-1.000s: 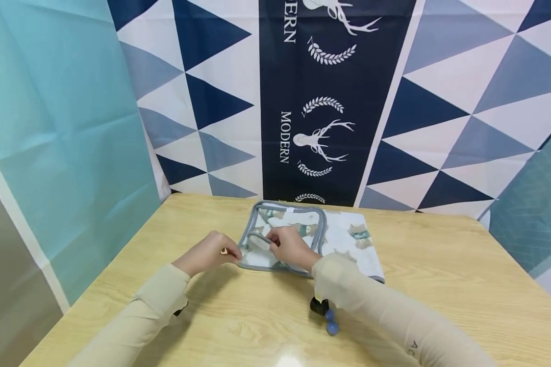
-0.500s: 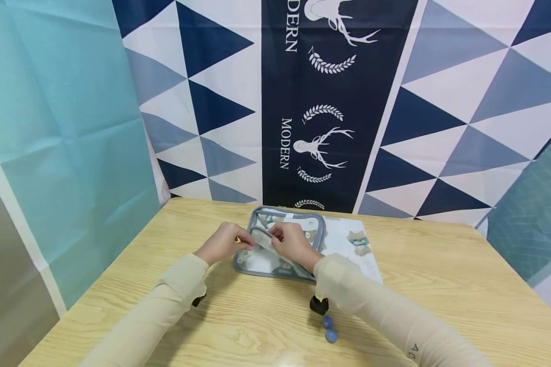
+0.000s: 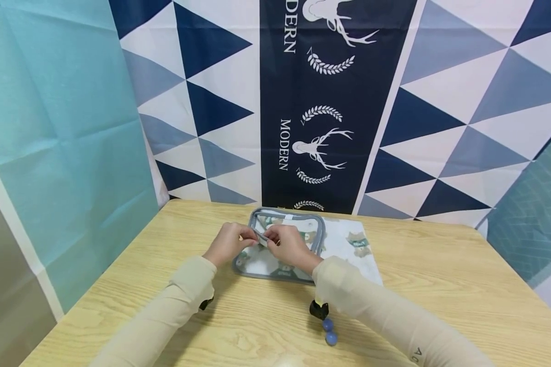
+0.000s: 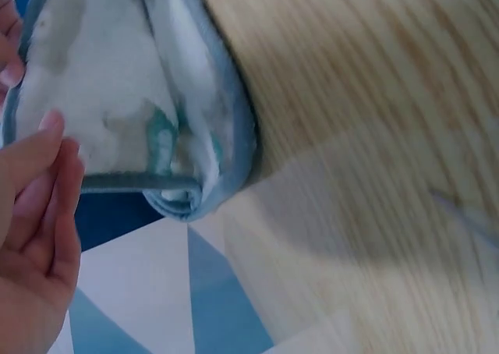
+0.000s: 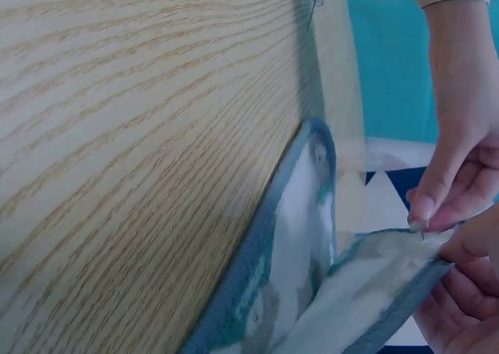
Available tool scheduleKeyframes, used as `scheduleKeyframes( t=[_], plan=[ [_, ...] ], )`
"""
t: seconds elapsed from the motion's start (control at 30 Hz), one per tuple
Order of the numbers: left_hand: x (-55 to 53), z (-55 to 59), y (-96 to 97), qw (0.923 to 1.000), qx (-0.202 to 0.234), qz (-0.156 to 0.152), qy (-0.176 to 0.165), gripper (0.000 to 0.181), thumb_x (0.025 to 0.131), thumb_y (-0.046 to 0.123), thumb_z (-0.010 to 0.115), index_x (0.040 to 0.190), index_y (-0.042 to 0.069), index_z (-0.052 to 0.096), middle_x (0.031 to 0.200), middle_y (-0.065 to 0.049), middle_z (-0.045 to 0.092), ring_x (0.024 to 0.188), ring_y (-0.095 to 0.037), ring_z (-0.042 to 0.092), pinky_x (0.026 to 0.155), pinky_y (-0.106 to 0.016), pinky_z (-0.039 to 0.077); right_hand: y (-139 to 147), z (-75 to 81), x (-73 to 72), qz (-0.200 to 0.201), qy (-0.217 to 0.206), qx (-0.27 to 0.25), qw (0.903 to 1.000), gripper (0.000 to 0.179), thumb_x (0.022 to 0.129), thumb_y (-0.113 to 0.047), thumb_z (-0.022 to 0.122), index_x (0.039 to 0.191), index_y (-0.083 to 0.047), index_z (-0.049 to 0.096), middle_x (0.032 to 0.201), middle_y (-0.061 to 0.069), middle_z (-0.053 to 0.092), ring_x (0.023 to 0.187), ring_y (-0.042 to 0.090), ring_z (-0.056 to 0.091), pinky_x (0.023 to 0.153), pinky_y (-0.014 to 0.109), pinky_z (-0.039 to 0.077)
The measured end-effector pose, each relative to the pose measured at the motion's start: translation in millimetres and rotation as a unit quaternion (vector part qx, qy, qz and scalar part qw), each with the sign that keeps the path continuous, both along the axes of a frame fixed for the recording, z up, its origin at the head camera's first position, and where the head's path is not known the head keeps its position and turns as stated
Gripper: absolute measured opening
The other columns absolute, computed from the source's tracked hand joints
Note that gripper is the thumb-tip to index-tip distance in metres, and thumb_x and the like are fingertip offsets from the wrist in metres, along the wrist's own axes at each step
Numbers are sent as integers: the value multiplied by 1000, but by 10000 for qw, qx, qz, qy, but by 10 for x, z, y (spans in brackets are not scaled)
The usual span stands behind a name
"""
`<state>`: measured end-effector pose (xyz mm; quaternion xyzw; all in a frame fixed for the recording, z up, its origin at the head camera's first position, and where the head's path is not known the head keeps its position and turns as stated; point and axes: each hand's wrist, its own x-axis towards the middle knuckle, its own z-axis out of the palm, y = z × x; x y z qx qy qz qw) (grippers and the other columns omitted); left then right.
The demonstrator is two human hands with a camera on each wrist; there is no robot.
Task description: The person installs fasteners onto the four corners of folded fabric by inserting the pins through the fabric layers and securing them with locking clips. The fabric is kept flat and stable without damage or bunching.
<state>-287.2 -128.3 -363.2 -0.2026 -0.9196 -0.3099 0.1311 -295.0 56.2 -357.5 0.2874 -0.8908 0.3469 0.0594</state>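
A white cloth (image 3: pixel 261 265) with grey binding and a bear print lies folded toward the back of the table. My left hand (image 3: pixel 229 243) pinches the bound edge of its raised top flap between thumb and fingers. Close beside it, my right hand (image 3: pixel 291 247) pinches the same edge. In the right wrist view both the left hand (image 5: pixel 460 151) and the right hand (image 5: pixel 472 292) meet at the lifted flap (image 5: pixel 374 292). Seen by the left wrist, the cloth (image 4: pixel 93 73) hangs as a raised sheet, its lower layer curled at one corner.
The wooden table (image 3: pixel 441 285) ends at a wall hanging (image 3: pixel 317 153) with triangles and deer heads. A teal cloth (image 3: pixel 73 153) hangs along the left side. Below the right wrist are a black mount (image 3: pixel 319 309) and two blue balls (image 3: pixel 330 338).
My left hand has moved from the cloth's front left corner up and right to the flap edge and now pinches it. My right hand keeps its hold there.
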Motion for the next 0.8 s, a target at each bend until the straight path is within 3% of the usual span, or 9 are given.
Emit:
scheduleKeyframes(
  t=[0.1, 0.17, 0.3, 0.5, 0.8],
  plan=[
    [8, -7, 34, 9987, 109, 428, 236, 16, 77, 15, 79, 86, 6, 70, 84, -6, 71, 79, -16, 64, 71, -28, 52, -13, 10, 17, 32, 55, 1, 10000, 13, 86, -2, 61, 94, -5, 71, 82, 6, 71, 71, 11, 64, 63, 18, 51],
    [8, -9, 48, 9976, 143, 549, 405, 27, 75, 15, 81, 96, 5, 67, 94, -9, 70, 89, -21, 64, 79, -34, 54, -16, 11, 24, 54, 85, 43, 9999, 14, 86, -2, 61, 95, -5, 71, 83, 6, 72, 72, 11, 64, 63, 18, 52],
    [-7, -6, 62, 9971, -43, 296, 704, 33, 74, 8, 81, 104, 5, 66, 105, -9, 68, 103, -24, 62, 92, -38, 52, -7, 4, 36, 144, 56, 146, 9998, 16, 87, -1, 60, 97, -6, 71, 85, 7, 72, 74, 12, 65, 64, 17, 52],
    [5, -40, 59, 9958, -390, -147, 811, 8, 79, 5, 76, 82, 10, 71, 85, -3, 72, 85, -18, 67, 79, -34, 55, 47, -23, 71, 365, 210, 223, 9989, 13, 87, -4, 62, 97, -6, 72, 85, 7, 73, 74, 12, 66, 62, 16, 51],
    [43, -25, 35, 9962, -356, 53, 793, 10, 77, 4, 77, 82, 10, 72, 85, -3, 74, 83, -17, 69, 77, -33, 56, 340, 89, 213, 712, 379, 391, 9960, 12, 86, -8, 69, 96, -4, 70, 82, 5, 71, 71, 9, 64, 61, 15, 51]
  ],
)
